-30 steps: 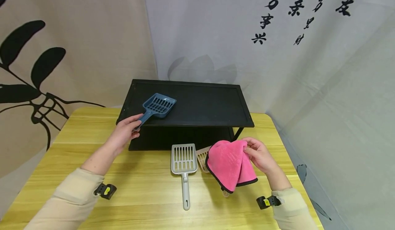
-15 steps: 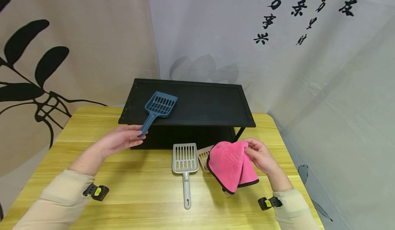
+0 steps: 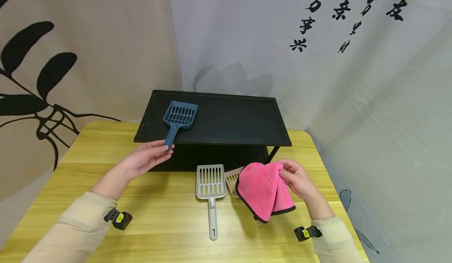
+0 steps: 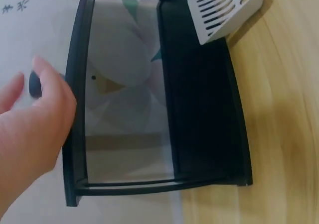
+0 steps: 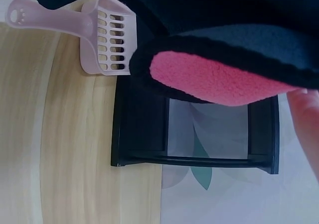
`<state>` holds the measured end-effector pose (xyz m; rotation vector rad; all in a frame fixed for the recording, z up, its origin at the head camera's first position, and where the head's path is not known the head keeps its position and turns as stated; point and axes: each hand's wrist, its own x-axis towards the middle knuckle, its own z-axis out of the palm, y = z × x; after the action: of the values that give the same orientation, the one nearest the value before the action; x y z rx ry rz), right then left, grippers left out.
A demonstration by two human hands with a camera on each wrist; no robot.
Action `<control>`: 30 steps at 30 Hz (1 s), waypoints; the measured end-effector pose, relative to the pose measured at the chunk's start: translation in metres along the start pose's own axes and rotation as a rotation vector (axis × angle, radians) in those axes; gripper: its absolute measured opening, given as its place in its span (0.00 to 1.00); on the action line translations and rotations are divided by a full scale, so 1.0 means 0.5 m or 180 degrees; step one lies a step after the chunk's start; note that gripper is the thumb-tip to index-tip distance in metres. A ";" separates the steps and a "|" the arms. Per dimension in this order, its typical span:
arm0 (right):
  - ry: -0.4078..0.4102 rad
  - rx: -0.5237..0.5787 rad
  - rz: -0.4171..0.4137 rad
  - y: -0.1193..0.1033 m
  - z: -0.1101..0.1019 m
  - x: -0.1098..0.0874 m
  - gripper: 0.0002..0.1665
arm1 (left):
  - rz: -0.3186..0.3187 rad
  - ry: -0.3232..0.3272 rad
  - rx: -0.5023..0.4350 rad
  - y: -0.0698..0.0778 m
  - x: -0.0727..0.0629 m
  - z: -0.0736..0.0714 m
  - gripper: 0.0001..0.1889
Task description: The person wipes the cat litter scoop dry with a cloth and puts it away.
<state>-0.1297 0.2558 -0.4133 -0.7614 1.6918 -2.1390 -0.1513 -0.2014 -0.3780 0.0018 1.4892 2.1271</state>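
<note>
My left hand [image 3: 150,155] pinches the handle end of a blue litter scoop [image 3: 171,135], whose slotted head overlaps the top of a black two-tier shelf [image 3: 233,118]. In the left wrist view that hand [image 4: 40,119] shows beside the shelf edge, with only a dark bit of the handle between its fingers. My right hand [image 3: 298,178] pinches a corner of a pink cloth [image 3: 263,188] with black trim, hanging in front of the shelf. Behind the cloth lies a pale pink litter scoop [image 3: 232,182], mostly covered in the head view; the right wrist view shows its handle [image 5: 55,21].
A grey litter scoop [image 3: 212,212] lies on the wooden table [image 3: 159,224] left of the cloth, its head towards the shelf's front. A printed curtain [image 3: 226,39] hangs behind the table and along its right side.
My left hand has shifted right and turned the blue scoop more upright, its head a little farther back over the shelf. The right hand and cloth have hardly moved.
</note>
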 end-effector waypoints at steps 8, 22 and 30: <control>-0.0047 0.0022 -0.0045 0.001 0.002 0.005 0.23 | -0.0281 -0.0071 0.0638 -0.002 0.001 0.000 0.07; -0.0063 0.0070 -0.0036 0.005 0.003 0.001 0.24 | -0.0128 0.0413 0.1077 -0.013 0.025 0.008 0.25; -0.0069 0.0078 -0.0070 0.008 0.000 -0.003 0.26 | -0.0241 0.0530 0.1324 -0.014 0.043 0.019 0.23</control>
<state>-0.1286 0.2555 -0.4173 -0.7969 1.6508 -2.1542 -0.1639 -0.1820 -0.3869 -0.0812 1.9727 1.7590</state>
